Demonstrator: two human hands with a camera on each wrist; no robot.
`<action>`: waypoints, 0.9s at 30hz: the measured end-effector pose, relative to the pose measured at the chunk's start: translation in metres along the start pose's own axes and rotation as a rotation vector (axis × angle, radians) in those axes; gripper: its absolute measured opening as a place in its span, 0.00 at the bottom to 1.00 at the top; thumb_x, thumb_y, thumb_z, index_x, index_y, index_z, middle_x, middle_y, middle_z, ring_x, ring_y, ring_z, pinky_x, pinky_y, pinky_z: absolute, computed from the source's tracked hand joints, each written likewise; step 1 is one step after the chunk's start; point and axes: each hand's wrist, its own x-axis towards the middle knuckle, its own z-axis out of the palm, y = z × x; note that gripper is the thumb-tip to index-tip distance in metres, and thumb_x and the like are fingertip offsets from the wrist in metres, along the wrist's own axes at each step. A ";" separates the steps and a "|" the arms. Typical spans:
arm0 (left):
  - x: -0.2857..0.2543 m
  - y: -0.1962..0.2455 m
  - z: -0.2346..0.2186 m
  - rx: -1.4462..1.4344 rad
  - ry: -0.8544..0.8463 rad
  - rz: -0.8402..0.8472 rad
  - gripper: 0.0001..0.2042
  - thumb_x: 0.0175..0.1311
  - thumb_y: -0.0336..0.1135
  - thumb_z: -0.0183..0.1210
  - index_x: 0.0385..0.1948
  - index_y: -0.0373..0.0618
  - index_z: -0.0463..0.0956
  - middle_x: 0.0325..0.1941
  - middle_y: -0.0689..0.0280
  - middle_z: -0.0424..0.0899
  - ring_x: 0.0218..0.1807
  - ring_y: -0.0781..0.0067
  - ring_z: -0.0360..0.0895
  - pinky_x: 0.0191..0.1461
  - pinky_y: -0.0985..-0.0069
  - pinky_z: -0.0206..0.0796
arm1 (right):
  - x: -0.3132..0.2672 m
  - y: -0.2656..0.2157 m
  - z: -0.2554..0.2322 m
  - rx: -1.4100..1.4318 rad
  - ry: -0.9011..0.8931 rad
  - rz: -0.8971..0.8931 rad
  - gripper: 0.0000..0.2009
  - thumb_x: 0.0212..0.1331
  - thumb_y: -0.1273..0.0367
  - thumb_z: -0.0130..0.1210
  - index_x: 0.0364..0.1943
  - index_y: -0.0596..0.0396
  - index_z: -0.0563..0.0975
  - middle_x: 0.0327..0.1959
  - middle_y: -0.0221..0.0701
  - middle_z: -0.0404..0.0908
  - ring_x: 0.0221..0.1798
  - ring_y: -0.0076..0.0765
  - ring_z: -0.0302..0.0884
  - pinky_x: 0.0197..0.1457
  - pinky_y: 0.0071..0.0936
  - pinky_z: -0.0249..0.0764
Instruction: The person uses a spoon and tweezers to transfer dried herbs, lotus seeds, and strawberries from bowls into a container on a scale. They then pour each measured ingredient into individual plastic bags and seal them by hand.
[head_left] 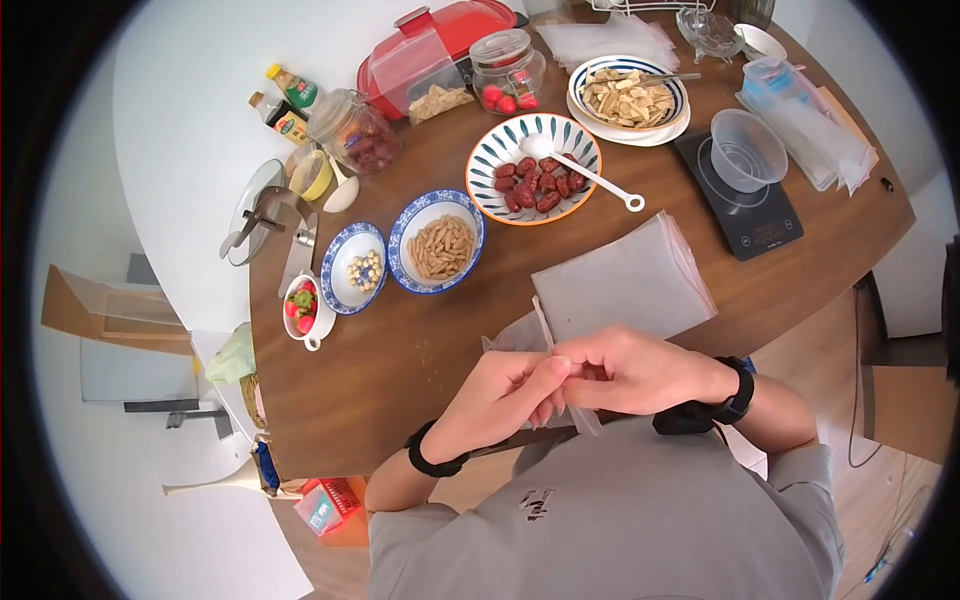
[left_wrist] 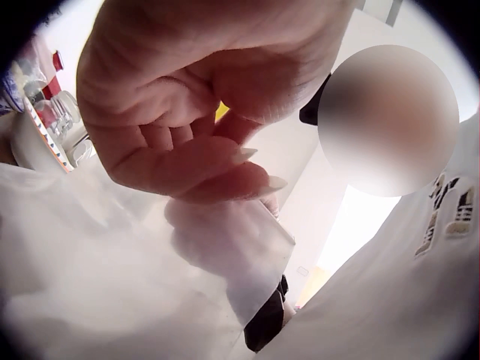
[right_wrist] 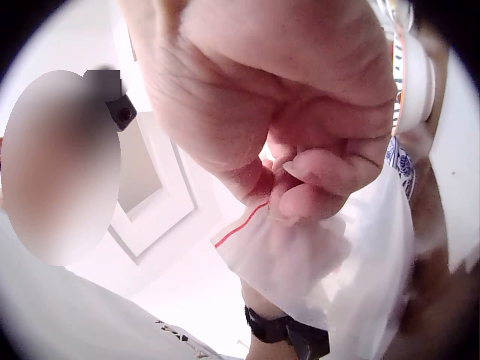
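Close to the body at the table's front edge, my left hand (head_left: 505, 392) and right hand (head_left: 640, 372) meet at the thumbs. Between curled fingers both pinch the top of a translucent zip bag (head_left: 522, 334). In the left wrist view the bag (left_wrist: 112, 262) hangs below the fingertips, a hand showing through its film. A red line crosses the edge of the bag (right_wrist: 352, 277) in the right wrist view, beside the right fingers. Just beyond the hands, more flat zip bags (head_left: 625, 285) with pinkish edges lie on the wooden table (head_left: 340, 400).
Ahead stand a bowl of peeled nuts or seeds (head_left: 440, 247), a small plate of pale seeds (head_left: 365, 270), a red date plate (head_left: 530, 195) with a white spoon, and a bowl of dried slices (head_left: 628, 98). A black scale (head_left: 765, 235) bears a clear tub (head_left: 748, 150) at right.
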 end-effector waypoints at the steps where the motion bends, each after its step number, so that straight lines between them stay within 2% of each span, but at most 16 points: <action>1: 0.000 -0.002 -0.001 0.000 0.002 -0.002 0.19 0.74 0.43 0.48 0.28 0.38 0.77 0.20 0.71 0.76 0.21 0.86 0.70 0.24 0.85 0.62 | 0.000 -0.001 0.000 -0.012 0.003 0.020 0.07 0.67 0.72 0.49 0.38 0.61 0.77 0.35 0.28 0.83 0.32 0.17 0.72 0.35 0.18 0.68; 3: 0.000 -0.007 -0.002 -0.015 0.056 0.123 0.15 0.74 0.40 0.49 0.29 0.40 0.74 0.19 0.72 0.74 0.21 0.88 0.67 0.23 0.86 0.58 | 0.000 0.002 0.000 -0.022 0.005 0.039 0.07 0.67 0.72 0.49 0.39 0.61 0.77 0.35 0.27 0.83 0.30 0.14 0.68 0.32 0.17 0.66; 5: 0.000 -0.011 -0.003 -0.051 0.056 0.130 0.14 0.73 0.39 0.50 0.29 0.40 0.73 0.19 0.73 0.73 0.21 0.89 0.66 0.23 0.86 0.56 | 0.000 0.009 0.000 -0.070 -0.008 0.020 0.07 0.68 0.71 0.48 0.40 0.59 0.77 0.31 0.23 0.79 0.27 0.12 0.60 0.28 0.17 0.60; 8: -0.001 -0.011 -0.005 -0.114 0.046 0.116 0.12 0.73 0.37 0.51 0.29 0.41 0.71 0.19 0.73 0.71 0.21 0.90 0.65 0.22 0.87 0.54 | -0.001 0.001 0.000 0.015 0.003 -0.015 0.07 0.69 0.70 0.49 0.37 0.58 0.76 0.25 0.20 0.74 0.25 0.11 0.59 0.26 0.17 0.58; 12: -0.005 -0.013 -0.009 -0.244 0.023 0.096 0.10 0.72 0.34 0.51 0.30 0.40 0.72 0.21 0.74 0.71 0.21 0.90 0.63 0.22 0.87 0.52 | -0.002 0.005 0.002 0.108 0.014 -0.018 0.09 0.69 0.68 0.51 0.33 0.58 0.75 0.23 0.18 0.70 0.25 0.11 0.59 0.25 0.18 0.58; 15: -0.008 -0.009 -0.003 -0.163 0.086 0.120 0.08 0.71 0.32 0.51 0.32 0.40 0.74 0.22 0.73 0.72 0.21 0.91 0.63 0.23 0.87 0.51 | -0.002 0.008 0.003 0.117 0.045 0.007 0.10 0.69 0.67 0.52 0.30 0.58 0.74 0.22 0.19 0.71 0.24 0.11 0.60 0.25 0.19 0.58; 17: -0.008 -0.011 -0.002 -0.128 0.080 0.138 0.07 0.70 0.31 0.51 0.32 0.39 0.74 0.23 0.73 0.72 0.22 0.91 0.63 0.23 0.87 0.51 | -0.002 0.004 0.006 -0.128 0.055 -0.036 0.11 0.69 0.67 0.52 0.29 0.59 0.74 0.22 0.21 0.72 0.23 0.13 0.62 0.24 0.19 0.58; 19: -0.008 -0.010 -0.004 -0.093 0.070 0.159 0.07 0.70 0.30 0.51 0.32 0.38 0.75 0.23 0.73 0.73 0.22 0.91 0.63 0.23 0.87 0.51 | 0.000 0.003 0.005 -0.183 0.062 -0.034 0.12 0.69 0.66 0.52 0.29 0.59 0.74 0.22 0.22 0.72 0.23 0.13 0.63 0.24 0.19 0.59; 21: -0.009 -0.005 -0.008 -0.231 0.015 0.048 0.07 0.70 0.29 0.51 0.31 0.37 0.76 0.22 0.73 0.72 0.22 0.90 0.63 0.23 0.86 0.51 | 0.002 0.004 0.005 -0.239 0.069 -0.032 0.13 0.69 0.66 0.52 0.28 0.59 0.74 0.21 0.22 0.72 0.24 0.14 0.64 0.24 0.19 0.59; 23: -0.011 -0.005 -0.006 -0.288 0.030 0.068 0.07 0.69 0.29 0.51 0.32 0.37 0.76 0.22 0.73 0.72 0.22 0.90 0.63 0.23 0.86 0.50 | 0.004 0.008 0.007 0.066 0.060 -0.069 0.14 0.70 0.64 0.51 0.28 0.59 0.74 0.22 0.23 0.73 0.24 0.14 0.66 0.26 0.19 0.64; 27: -0.013 -0.009 0.001 -0.424 0.091 0.115 0.07 0.66 0.28 0.51 0.31 0.37 0.76 0.20 0.72 0.72 0.20 0.88 0.61 0.22 0.85 0.49 | 0.004 0.000 0.012 0.140 0.076 0.008 0.15 0.71 0.63 0.50 0.28 0.59 0.74 0.23 0.23 0.75 0.26 0.15 0.69 0.29 0.18 0.68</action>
